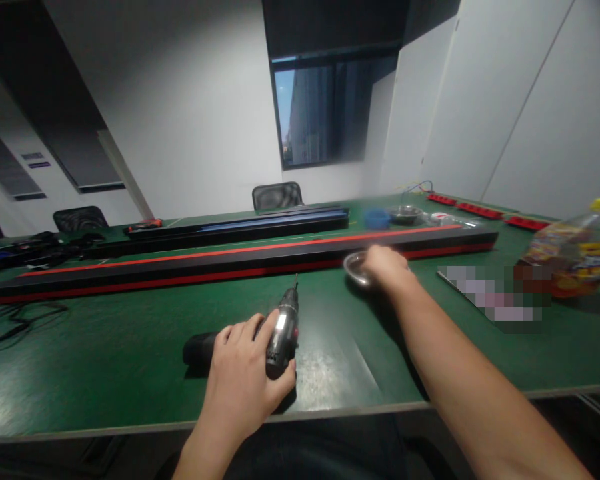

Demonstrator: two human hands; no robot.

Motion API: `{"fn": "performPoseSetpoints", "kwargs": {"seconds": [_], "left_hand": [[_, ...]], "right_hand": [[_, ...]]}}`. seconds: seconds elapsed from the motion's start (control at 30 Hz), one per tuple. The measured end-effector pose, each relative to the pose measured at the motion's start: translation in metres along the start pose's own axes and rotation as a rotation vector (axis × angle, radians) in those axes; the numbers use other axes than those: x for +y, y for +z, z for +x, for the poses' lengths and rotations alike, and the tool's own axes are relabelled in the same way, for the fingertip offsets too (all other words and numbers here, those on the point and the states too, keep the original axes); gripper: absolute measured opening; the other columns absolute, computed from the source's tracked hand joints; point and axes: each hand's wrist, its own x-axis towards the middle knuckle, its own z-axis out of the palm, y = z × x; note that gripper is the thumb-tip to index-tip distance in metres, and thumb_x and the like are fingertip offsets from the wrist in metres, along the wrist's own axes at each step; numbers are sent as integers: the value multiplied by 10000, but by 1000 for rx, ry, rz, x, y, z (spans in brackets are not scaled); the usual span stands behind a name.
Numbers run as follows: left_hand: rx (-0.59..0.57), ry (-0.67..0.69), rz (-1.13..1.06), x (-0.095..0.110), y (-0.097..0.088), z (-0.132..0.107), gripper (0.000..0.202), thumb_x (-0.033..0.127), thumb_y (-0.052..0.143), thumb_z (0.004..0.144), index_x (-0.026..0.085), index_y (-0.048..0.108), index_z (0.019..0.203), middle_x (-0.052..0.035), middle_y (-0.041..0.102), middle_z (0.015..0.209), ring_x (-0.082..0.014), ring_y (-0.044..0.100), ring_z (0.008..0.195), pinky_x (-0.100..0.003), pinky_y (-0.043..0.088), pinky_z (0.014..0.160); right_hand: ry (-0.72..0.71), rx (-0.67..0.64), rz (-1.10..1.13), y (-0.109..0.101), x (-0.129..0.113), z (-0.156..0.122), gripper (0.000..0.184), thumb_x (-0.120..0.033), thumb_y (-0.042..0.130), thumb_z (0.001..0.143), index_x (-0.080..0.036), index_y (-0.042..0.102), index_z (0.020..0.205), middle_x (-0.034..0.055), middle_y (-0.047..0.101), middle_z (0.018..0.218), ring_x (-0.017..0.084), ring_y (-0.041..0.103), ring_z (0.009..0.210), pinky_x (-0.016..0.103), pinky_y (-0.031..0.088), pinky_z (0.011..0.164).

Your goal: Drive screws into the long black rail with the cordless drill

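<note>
A black and grey cordless drill (pixel 280 330) lies on the green table (pixel 105 360), its bit pointing away from me. My left hand (pixel 245 377) rests on top of the drill, fingers wrapped over its body. My right hand (pixel 387 267) reaches forward to a small metal bowl (pixel 355 268) just in front of a long black and red bar (pixel 230 261). The right hand covers part of the bowl and its fingers are blurred, so what it holds is unclear.
A second long black bar (pixel 240 227) lies further back. A blue bowl (pixel 377 218), another metal dish (pixel 405 213) and red strips (pixel 480 210) sit at the far right. A clear plastic bottle (pixel 570 257) lies at the right. Cables (pixel 10 320) trail at the left. Chairs stand behind the table.
</note>
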Motion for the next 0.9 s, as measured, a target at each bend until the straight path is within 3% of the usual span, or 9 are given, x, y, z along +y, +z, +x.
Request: {"fn": "performPoseSetpoints", "kwargs": {"seconds": [0.13, 0.23, 0.4, 0.5, 0.7, 0.9], "left_hand": [[-2, 0, -4, 0, 0, 0, 648, 420, 639, 859, 274, 496, 1474, -109, 618, 1345, -340, 559, 1199, -549, 366, 1067], [-3, 2, -3, 0, -1, 0, 644, 427, 638, 861, 271, 499, 1470, -112, 619, 1339, -343, 556, 1195, -550, 365, 1063], [-7, 0, -5, 1, -2, 0, 648, 424, 640, 860, 271, 495, 1473, -109, 620, 1334, -339, 559, 1179, -542, 369, 1054], [-2, 2, -9, 2, -3, 0, 649, 417, 644, 857, 278, 494, 1474, -106, 621, 1335, -339, 562, 1178, -537, 369, 1054], [16, 1, -19, 3, -4, 1, 654, 412, 660, 843, 276, 508, 1464, -107, 626, 1332, -343, 570, 1161, -538, 380, 1045], [3, -7, -28, 4, -4, 1, 666, 416, 657, 845, 280, 495, 1476, -106, 612, 1350, -340, 561, 1168, -540, 371, 1056]], "right_hand": [[25, -11, 1, -6, -5, -4, 374, -330, 702, 856, -82, 763, 1129, 271, 716, 1065, 343, 711, 1005, 404, 541, 849], [-110, 95, 91, -4, -19, -7, 260, -280, 625, 907, -119, 778, 1041, 218, 741, 1011, 302, 723, 937, 365, 526, 827], [-469, 237, 435, 28, -56, -19, 212, -345, 634, 939, -172, 752, 902, 101, 765, 953, 196, 694, 849, 262, 484, 789], [-545, 151, 527, 51, -74, -28, 252, -353, 586, 973, -177, 718, 850, 88, 758, 928, 174, 671, 821, 241, 456, 766], [-406, -55, 631, 77, -82, -27, 209, -297, 491, 1013, -180, 646, 938, 71, 734, 978, 160, 640, 845, 236, 435, 733], [-336, -181, 851, 86, -80, -17, 116, -188, 636, 936, -124, 718, 989, 99, 751, 1035, 148, 669, 857, 239, 489, 769]]}}
